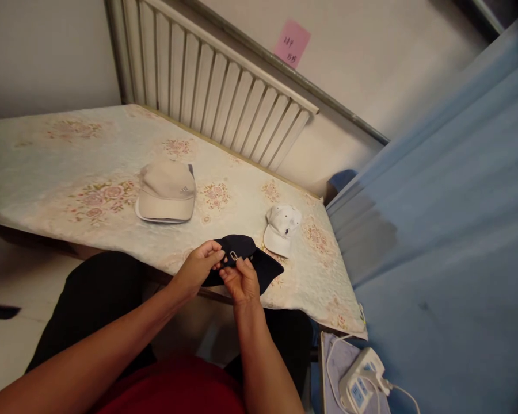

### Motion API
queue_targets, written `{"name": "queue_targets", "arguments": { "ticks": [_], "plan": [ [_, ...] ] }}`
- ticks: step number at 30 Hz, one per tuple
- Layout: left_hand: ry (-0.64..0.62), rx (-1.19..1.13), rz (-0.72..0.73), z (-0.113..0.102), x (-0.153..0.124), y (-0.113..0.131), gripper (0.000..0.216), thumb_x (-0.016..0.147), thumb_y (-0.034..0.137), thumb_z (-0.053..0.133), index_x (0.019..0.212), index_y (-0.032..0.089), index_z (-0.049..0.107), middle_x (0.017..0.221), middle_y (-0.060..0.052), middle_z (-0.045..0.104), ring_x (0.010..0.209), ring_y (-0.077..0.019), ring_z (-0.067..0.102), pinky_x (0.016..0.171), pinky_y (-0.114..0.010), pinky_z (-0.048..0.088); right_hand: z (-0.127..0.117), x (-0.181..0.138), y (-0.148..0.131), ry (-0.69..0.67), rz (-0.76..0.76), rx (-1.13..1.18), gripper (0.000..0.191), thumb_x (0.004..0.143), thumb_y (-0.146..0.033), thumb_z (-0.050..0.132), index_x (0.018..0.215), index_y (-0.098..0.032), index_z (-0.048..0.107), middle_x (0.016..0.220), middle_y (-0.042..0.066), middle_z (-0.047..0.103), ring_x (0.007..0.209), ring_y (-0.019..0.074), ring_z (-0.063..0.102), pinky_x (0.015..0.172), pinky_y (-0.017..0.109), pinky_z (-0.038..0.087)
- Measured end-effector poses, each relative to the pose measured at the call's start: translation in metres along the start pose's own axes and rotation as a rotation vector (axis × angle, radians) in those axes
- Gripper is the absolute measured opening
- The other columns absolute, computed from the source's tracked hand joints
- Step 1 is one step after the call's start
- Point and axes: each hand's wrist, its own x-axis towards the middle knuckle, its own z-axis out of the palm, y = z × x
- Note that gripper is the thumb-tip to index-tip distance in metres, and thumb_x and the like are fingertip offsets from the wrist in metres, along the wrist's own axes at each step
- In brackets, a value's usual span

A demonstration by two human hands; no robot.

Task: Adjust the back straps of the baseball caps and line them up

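A dark navy cap (238, 244) is held at the table's front edge, its strap with an oval metal buckle (233, 256) facing me. My left hand (202, 261) pinches the strap just left of the buckle, thumb and fingers closed. My right hand (242, 280) grips the strap or cap edge below and right of the buckle, palm turned up. The cap's brim points to the right, beyond my right hand. Beige caps (167, 187), seemingly stacked, lie to the left. A small white cap (282, 229) with a dark logo rests just behind the navy one.
A flowered cloth covers the table (250, 190). Behind it stands a white radiator (216, 86); a pink note (292, 43) hangs on the wall. Blue curtain (440, 230) borders the right side. A white power strip (362, 382) with cables sits at the lower right.
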Motion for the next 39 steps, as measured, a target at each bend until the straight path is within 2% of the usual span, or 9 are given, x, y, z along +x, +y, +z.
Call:
{"name": "queue_targets", "arguments": {
  "ticks": [5, 9, 14, 23, 33, 39],
  "plan": [
    [-0.019, 0.036, -0.004, 0.001, -0.002, 0.004, 0.019, 0.073, 0.035, 0.061, 0.076, 0.018, 0.053, 0.06, 0.006, 0.052, 0.055, -0.0096, 0.046, 0.057, -0.023, 0.035, 0.0, -0.001, 0.001, 0.036, -0.011, -0.024, 0.022, 0.068, -0.021, 0.072, 0.085, -0.018, 0.059, 0.07, -0.001, 0.068, 0.053, 0.0109, 0.06, 0.055, 0.026, 0.052],
    [-0.037, 0.059, -0.009, 0.001, -0.004, 0.006, 0.018, 0.074, 0.034, 0.06, 0.07, 0.018, 0.052, 0.057, 0.006, 0.051, 0.054, -0.0102, 0.047, 0.058, -0.024, 0.036, -0.001, -0.001, 0.001, 0.0, -0.031, -0.047, 0.03, 0.065, -0.022, 0.074, 0.09, -0.017, 0.059, 0.071, -0.002, 0.067, 0.052, 0.0102, 0.059, 0.054, 0.026, 0.053],
    [-0.108, 0.067, -0.052, 0.003, -0.005, 0.008, 0.021, 0.076, 0.034, 0.057, 0.064, 0.019, 0.049, 0.057, 0.004, 0.057, 0.056, -0.0121, 0.052, 0.061, -0.026, 0.038, -0.002, -0.002, 0.002, -0.005, -0.045, -0.099, 0.036, 0.064, -0.023, 0.075, 0.095, -0.018, 0.056, 0.079, -0.001, 0.069, 0.053, 0.0096, 0.059, 0.057, 0.028, 0.055],
    [-0.124, 0.175, -0.031, 0.002, -0.003, 0.004, 0.016, 0.072, 0.025, 0.053, 0.059, 0.019, 0.045, 0.057, 0.005, 0.054, 0.057, -0.0119, 0.05, 0.06, -0.025, 0.037, -0.008, 0.0, 0.005, -0.005, -0.049, -0.123, 0.041, 0.062, -0.022, 0.078, 0.096, -0.02, 0.056, 0.078, -0.003, 0.068, 0.054, 0.0091, 0.06, 0.057, 0.028, 0.057],
    [-0.092, 0.219, -0.049, 0.001, 0.0, 0.0, 0.018, 0.066, 0.025, 0.055, 0.055, 0.019, 0.041, 0.053, 0.007, 0.045, 0.051, -0.0102, 0.045, 0.053, -0.023, 0.033, -0.012, 0.002, 0.008, 0.01, -0.047, -0.198, 0.047, 0.058, -0.025, 0.08, 0.098, -0.02, 0.057, 0.078, -0.003, 0.068, 0.053, 0.0104, 0.06, 0.062, 0.036, 0.06],
    [-0.108, 0.205, -0.08, 0.0, 0.001, -0.001, 0.018, 0.067, 0.024, 0.055, 0.057, 0.019, 0.041, 0.051, 0.007, 0.047, 0.049, -0.0102, 0.047, 0.051, -0.022, 0.032, -0.013, 0.001, 0.009, -0.01, -0.045, -0.201, 0.045, 0.059, -0.023, 0.079, 0.099, -0.02, 0.058, 0.074, -0.004, 0.068, 0.049, 0.0093, 0.059, 0.064, 0.038, 0.06]
  ]
}}
